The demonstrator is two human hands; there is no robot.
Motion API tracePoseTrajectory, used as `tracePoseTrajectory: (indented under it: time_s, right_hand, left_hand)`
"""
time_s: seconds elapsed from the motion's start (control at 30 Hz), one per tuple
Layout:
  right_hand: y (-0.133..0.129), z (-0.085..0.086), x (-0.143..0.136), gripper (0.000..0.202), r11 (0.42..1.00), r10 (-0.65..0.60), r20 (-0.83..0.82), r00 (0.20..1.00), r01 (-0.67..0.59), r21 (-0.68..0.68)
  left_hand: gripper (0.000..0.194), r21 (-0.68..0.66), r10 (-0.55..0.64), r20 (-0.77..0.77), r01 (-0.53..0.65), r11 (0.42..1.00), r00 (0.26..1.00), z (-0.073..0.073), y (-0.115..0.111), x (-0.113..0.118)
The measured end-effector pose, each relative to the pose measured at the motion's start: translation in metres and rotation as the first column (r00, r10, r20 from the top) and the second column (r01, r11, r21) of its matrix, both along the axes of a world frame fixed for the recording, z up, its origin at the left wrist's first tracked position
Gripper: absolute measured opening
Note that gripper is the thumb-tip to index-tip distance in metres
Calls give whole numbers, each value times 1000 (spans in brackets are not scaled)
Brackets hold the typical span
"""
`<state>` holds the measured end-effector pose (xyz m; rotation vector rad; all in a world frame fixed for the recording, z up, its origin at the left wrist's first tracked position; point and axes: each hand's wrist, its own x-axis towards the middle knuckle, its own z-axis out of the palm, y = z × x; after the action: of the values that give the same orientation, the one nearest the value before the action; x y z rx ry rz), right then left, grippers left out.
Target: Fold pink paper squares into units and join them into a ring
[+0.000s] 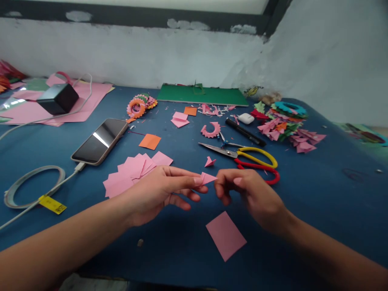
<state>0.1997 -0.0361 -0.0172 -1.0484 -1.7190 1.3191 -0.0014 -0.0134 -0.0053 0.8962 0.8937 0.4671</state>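
Note:
A small folded pink paper piece [208, 178] is pinched between the thumb and fingers of my left hand [169, 190], its point facing right. My right hand [250, 194] is curled at that point, thumb against the fingers; whether it grips the tip is hard to make out. Below the hands lies a pink paper rectangle [226, 236]. Just above them a small folded pink piece [210, 162] rests on the blue table [169, 258]. A fanned stack of pink squares [121, 180] lies behind my left hand.
Scissors [257, 157] with yellow and red handles lie behind my right hand, near a black pen [245, 132]. A phone [100, 141] with a cable and a tape roll [33, 186] are at left. Folded paper pieces [287, 121] are heaped at back right.

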Motion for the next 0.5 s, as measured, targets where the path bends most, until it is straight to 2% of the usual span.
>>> tracePoseTrajectory:
  time_s: [0.07,0.13,0.2,0.23,0.27,0.3,0.37,0.4,0.43,0.47,0.5]
  right_hand:
    - [0,4,0,26,998,-66,-2,998,66,9]
    - [-1,10,-1,24,992,-121,-10,993,121,19]
    - [-2,13,-2,23,986,-161,-11,987,161,45]
    - [-3,13,-3,23,981,-179,-5,984,179,73]
    - [-3,12,-3,23,974,-199,2,980,197,109]
    - [-2,10,-4,23,965,-218,6,976,215,148]
    - [-1,6,-5,24,947,-247,-6,969,243,209]
    - [0,4,-5,23,946,-246,-17,969,244,212]
    - [1,2,-5,21,953,-227,-26,974,227,199]
    - [1,1,-5,19,965,-192,-31,981,195,173]
    - [0,1,-5,19,978,-146,-40,989,150,142]
  left_hand:
    - [14,18,17,-11,-17,1000,1000,-1,2,0]
    - [15,90,8,-51,-3,996,999,-3,2,0]
    - [16,284,6,-181,46,958,983,-7,1,0]
    - [18,435,43,-265,79,897,963,-9,0,0]
    - [19,602,104,-334,127,788,937,-11,-1,0]
    - [20,756,172,-367,186,628,914,-13,-2,0]
    - [21,932,256,-338,283,228,906,-15,-4,0]
    - [20,951,252,-306,306,38,918,-15,-5,0]
    - [20,943,223,-278,309,-122,934,-15,-6,-1]
    - [19,923,187,-260,301,-239,947,-14,-6,-1]
    - [18,904,155,-243,282,-322,958,-13,-6,-1]
